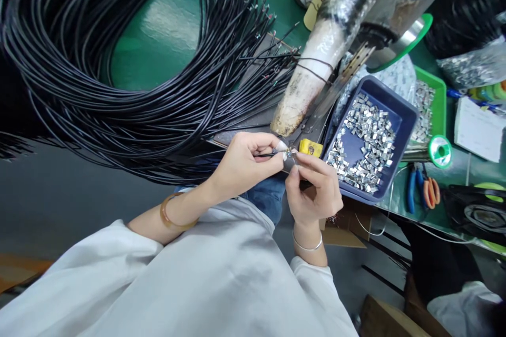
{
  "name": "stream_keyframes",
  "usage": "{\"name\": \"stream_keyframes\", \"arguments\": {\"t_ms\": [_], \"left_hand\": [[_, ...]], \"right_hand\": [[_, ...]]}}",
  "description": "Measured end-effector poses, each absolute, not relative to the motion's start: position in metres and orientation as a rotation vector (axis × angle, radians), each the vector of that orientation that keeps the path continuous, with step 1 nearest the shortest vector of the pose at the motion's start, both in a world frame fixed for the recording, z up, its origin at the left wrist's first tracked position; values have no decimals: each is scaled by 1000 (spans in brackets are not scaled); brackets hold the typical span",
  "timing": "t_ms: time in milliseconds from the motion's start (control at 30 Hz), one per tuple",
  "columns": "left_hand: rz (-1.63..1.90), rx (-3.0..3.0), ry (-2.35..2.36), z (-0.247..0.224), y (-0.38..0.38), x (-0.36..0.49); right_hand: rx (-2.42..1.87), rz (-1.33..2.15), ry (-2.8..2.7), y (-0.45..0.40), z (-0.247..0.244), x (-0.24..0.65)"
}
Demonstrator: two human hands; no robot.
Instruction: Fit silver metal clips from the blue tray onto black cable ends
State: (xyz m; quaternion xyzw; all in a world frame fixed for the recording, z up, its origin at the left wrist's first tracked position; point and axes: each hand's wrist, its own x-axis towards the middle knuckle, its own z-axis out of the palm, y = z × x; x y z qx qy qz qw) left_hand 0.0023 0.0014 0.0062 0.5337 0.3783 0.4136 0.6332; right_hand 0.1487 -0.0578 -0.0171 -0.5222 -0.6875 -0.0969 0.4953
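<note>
My left hand (247, 163) is closed in a pinch around a black cable (265, 155), close to its stripped end. At that end, small bright wires or a metal piece (290, 154) stick out between my two hands. My right hand (314, 187) has its thumb and fingers drawn together at the same spot; what they grip is too small to make out. Just beyond the fingertips is a yellow block (310, 147). A large bundle of black cables (158, 105) curves across the left side, its stripped ends fanning out near the middle.
Right of my hands, a dark blue tray (405, 116) holds many small metal shells. A green tray (440, 100) stands behind it. A wrapped white tube (312, 63) slants down over the bench. Pliers (422, 189) and a solder spool (439, 151) lie farther right.
</note>
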Motion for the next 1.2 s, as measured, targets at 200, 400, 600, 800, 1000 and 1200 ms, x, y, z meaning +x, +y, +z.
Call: {"name": "stream_keyframes", "arguments": {"t_ms": [200,400,600,800,1000,1200], "left_hand": [[852,1156,814,8,-1,-4],[955,1211,866,6,-4,-4],[1024,1356,999,0,-7,-1],[1112,1510,995,1,-5,0],[1212,1639,921,-3,-4,-2],[1121,1548,909,-5,-7,-2]], "right_hand": [[-1357,-97,-1574,-58,-11,147],[-1374,-253,-1641,-58,-9,145],[-1389,-128,-1618,-56,-10,145],[-1399,-120,-1613,-53,-3,145],[-1353,-79,-1662,-58,-5,146],[-1368,-24,-1641,-60,-10,150]]}}
